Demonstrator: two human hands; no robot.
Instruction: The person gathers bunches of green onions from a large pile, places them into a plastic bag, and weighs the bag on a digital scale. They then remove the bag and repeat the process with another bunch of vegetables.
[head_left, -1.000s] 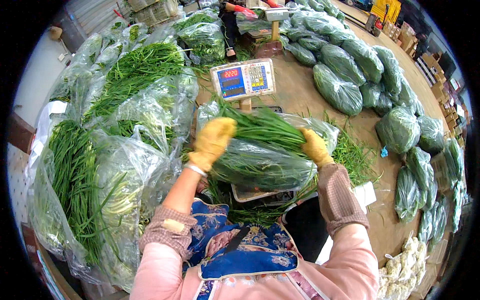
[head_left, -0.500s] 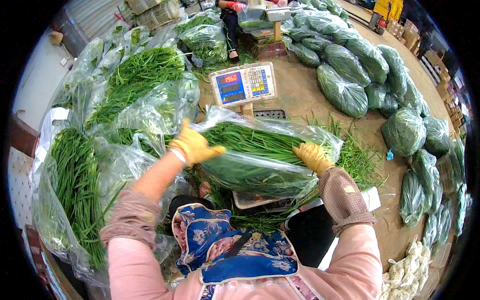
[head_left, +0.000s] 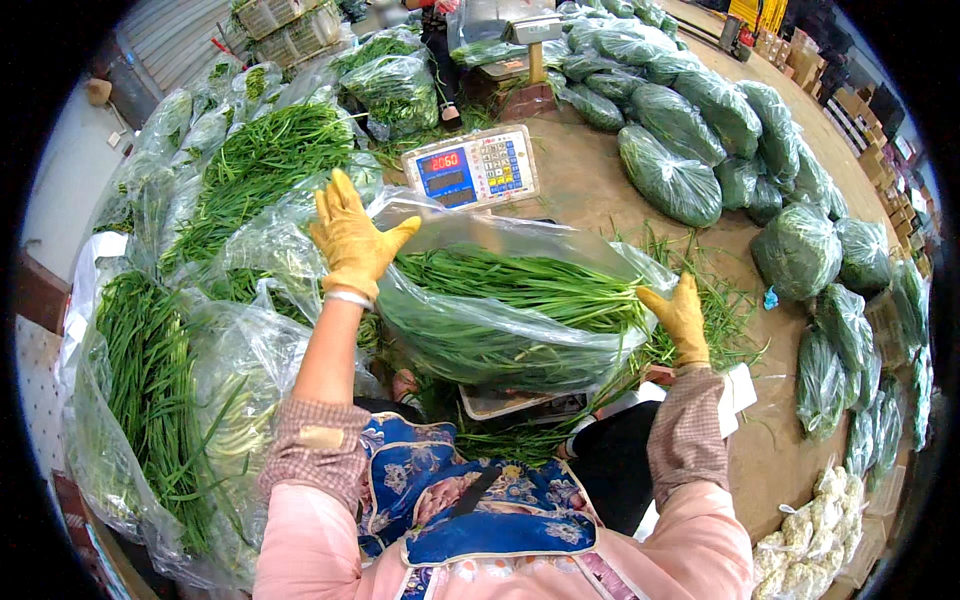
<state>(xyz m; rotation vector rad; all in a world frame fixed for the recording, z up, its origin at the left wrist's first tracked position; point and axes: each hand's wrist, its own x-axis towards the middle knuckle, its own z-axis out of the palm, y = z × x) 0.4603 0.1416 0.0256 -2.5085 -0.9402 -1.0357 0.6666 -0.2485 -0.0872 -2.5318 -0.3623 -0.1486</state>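
Hands point(head_left: 352, 240) wider apart, bag point(head_left: 500, 350) atop scale point(head_left: 472, 167), bundles point(head_left: 670, 178) right

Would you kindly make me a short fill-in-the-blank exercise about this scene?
The left hand and right hand wear ____ gloves.
The lit digits on the weighing scale glow ____.
The chives in the open plastic bag have their pale ends nearer the ____ hand.
The floral apron is mainly ____.

Missing words: yellow; red; right; blue.

L grip point(head_left: 355, 240) now higher, opened wide; R grip point(head_left: 682, 325) shifted R, poss. just touching greens point(head_left: 510, 282).
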